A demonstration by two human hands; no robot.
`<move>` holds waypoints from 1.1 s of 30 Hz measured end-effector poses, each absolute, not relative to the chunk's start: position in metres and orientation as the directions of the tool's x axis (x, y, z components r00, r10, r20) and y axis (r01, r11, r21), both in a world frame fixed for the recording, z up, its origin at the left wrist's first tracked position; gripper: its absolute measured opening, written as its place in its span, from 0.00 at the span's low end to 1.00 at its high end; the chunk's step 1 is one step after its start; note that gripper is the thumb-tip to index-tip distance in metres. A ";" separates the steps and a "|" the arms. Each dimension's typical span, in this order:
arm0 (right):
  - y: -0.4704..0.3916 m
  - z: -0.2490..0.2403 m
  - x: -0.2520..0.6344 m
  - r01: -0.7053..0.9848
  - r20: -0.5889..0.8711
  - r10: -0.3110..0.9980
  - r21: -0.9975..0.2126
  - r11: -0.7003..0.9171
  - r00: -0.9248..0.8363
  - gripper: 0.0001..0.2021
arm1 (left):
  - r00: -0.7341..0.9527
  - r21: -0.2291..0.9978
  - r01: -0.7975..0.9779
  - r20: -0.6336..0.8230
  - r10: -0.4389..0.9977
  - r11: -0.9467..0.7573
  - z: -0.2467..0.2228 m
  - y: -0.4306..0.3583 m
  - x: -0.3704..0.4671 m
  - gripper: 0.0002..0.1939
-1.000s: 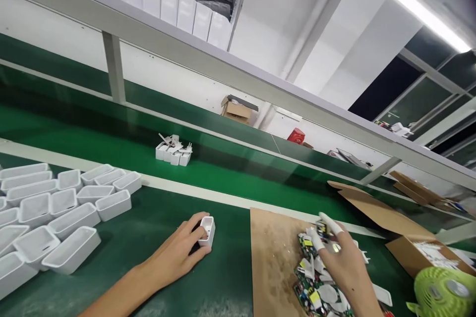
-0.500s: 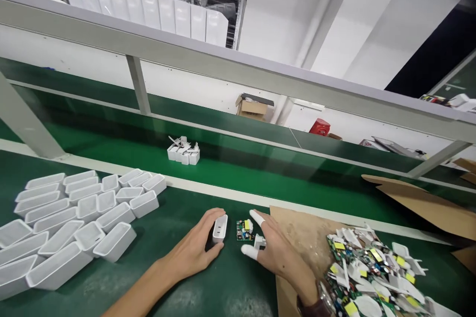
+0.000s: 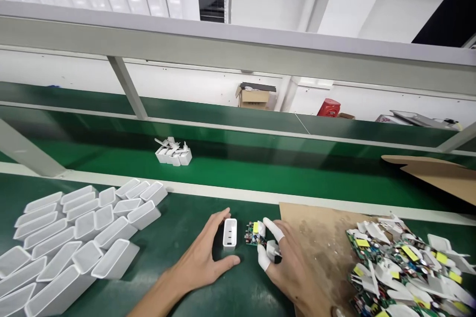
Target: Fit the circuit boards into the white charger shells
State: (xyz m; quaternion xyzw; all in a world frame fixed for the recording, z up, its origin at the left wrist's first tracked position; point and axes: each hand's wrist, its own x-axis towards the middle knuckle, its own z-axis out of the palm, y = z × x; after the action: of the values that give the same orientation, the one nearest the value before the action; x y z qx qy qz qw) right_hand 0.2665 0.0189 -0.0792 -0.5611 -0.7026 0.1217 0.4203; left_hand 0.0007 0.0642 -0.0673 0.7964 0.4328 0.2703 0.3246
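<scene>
The left hand (image 3: 203, 257) lies open at the lower centre of the frame, thumb and forefinger spread around a small white case (image 3: 229, 244); whether they touch it cannot be told. The case sits on the green surface (image 3: 208, 302), its open side showing slots. Just to its right, the right hand (image 3: 293, 267) pinches a circuit board (image 3: 252, 234) and the white piece (image 3: 272, 248) beside it between a covered thumb and forefinger. Good handling here calls for a light grip that spares the components, with the left hand steadying the case by its outer walls, clear of its mouth. Both forearms rise from the bottom edge and angle inward, the right palm turned down. Further out, empty white cases (image 3: 115, 262) fill the lower left, and a heap of boards (image 3: 401, 272) lies lower right, partly over brown cardboard (image 3: 316, 237).
</scene>
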 end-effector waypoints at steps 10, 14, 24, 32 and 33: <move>0.006 -0.074 0.251 0.023 0.068 0.984 -0.998 0.065 0.163 0.27 | 0.472 0.749 0.531 0.129 0.872 -0.397 -0.069 0.061 0.000 0.44; 0.004 -0.067 0.249 0.298 0.299 0.930 -0.927 0.229 0.214 0.24 | 0.476 0.771 0.471 0.187 0.859 -0.429 -0.069 0.059 0.001 0.46; 0.007 -0.033 0.241 0.748 0.783 0.554 -0.181 0.639 -0.283 0.28 | 0.515 0.682 0.361 0.423 0.745 -0.636 -0.070 0.058 0.006 0.45; 0.009 -0.043 0.241 0.788 0.774 0.542 -0.093 0.609 -0.328 0.26 | 0.528 0.666 0.376 0.418 0.739 -0.645 -0.068 0.057 0.009 0.48; 0.010 -0.042 0.241 0.789 0.775 0.538 -0.084 0.608 -0.331 0.26 | 0.532 0.668 0.373 0.415 0.738 -0.644 -0.068 0.057 0.009 0.48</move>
State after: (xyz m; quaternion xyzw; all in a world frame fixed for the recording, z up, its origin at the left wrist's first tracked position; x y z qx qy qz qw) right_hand 0.2410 0.0096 -0.0421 -0.4143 -0.8009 -0.1559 0.4033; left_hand 0.0088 0.0572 -0.0679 0.8357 0.3326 0.3515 0.2596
